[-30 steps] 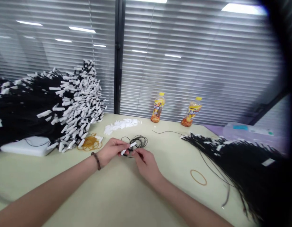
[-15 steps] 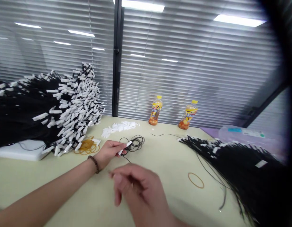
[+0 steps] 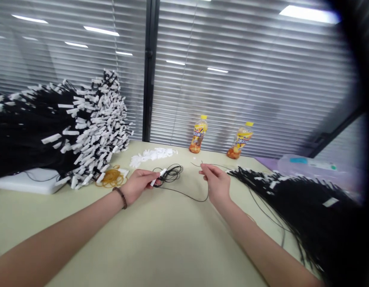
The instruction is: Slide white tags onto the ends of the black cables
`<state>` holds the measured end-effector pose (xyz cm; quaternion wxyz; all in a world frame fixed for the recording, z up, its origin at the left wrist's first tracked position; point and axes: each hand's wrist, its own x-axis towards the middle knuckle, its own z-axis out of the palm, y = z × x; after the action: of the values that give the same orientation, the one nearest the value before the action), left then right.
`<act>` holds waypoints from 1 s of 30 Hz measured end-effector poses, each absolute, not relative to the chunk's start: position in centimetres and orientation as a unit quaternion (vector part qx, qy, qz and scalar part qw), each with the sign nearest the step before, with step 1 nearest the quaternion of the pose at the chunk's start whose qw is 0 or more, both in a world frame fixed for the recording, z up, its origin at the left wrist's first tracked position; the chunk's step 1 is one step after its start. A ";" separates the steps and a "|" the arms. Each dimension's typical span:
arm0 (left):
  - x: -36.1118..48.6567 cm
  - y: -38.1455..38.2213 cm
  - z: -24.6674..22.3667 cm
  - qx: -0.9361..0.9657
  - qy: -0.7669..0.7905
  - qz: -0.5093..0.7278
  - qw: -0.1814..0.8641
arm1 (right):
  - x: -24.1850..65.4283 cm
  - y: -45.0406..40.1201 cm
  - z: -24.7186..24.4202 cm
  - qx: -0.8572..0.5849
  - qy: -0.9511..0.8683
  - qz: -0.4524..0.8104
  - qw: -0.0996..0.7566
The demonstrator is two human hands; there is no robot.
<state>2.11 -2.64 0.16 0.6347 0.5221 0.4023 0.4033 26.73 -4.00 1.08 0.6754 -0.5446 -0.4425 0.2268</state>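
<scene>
"While both hands are over the table (image 3: 172,235), what is biggest around them?"
"Left of and beyond the left hand (image 3: 142,183), a heap of white-tipped black cords (image 3: 97,123); right of the right hand (image 3: 217,181), a dark bundle of strands (image 3: 301,215)."
"Next in size?"
"Two bottles (image 3: 198,135) beyond the right hand."
"And the coiled black cord (image 3: 170,175)?"
"Pinched by the left hand, its loops lying between both; one strand sags across to the right hand, whose fingertips nip it near its end."
"Smaller still?"
"Loose white pieces (image 3: 153,155) beyond the left hand, rubber bands (image 3: 112,177) beside it, a white tag (image 3: 163,172) poking from its grip."
</scene>
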 end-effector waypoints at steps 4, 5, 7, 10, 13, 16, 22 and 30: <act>2.1 -2.5 0.4 0.510 0.397 0.409 0.644 | 28.6 -3.7 0.9 -0.590 -0.472 0.184 0.629; 2.1 -2.5 0.4 0.505 0.396 0.410 0.648 | 28.7 -3.8 0.9 -0.592 -0.483 0.190 0.617; 2.0 -2.5 0.6 0.497 0.393 0.411 0.655 | 28.0 -4.2 0.9 -0.593 -0.504 0.212 0.591; 2.1 -2.6 0.6 0.499 0.391 0.411 0.655 | 25.0 -5.5 1.2 -0.578 -0.545 0.267 0.546; 2.2 -2.8 0.6 0.518 0.398 0.405 0.641 | 21.3 -7.3 1.6 -0.529 -0.611 0.342 0.479; 2.5 -3.3 0.6 0.560 0.399 0.396 0.609 | 19.2 -8.7 1.8 -0.497 -0.650 0.368 0.442; 3.0 -4.0 1.1 0.601 0.392 0.380 0.584 | 19.2 -8.9 1.3 -0.514 -0.653 0.342 0.440; 3.0 -4.0 1.1 0.605 0.386 0.378 0.585 | 19.0 -9.2 1.4 -0.520 -0.651 0.317 0.454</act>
<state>3.02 -4.05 1.11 0.5849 0.6048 0.3860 0.3784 19.05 -9.23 1.40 0.4537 -0.5196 -0.6507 0.3174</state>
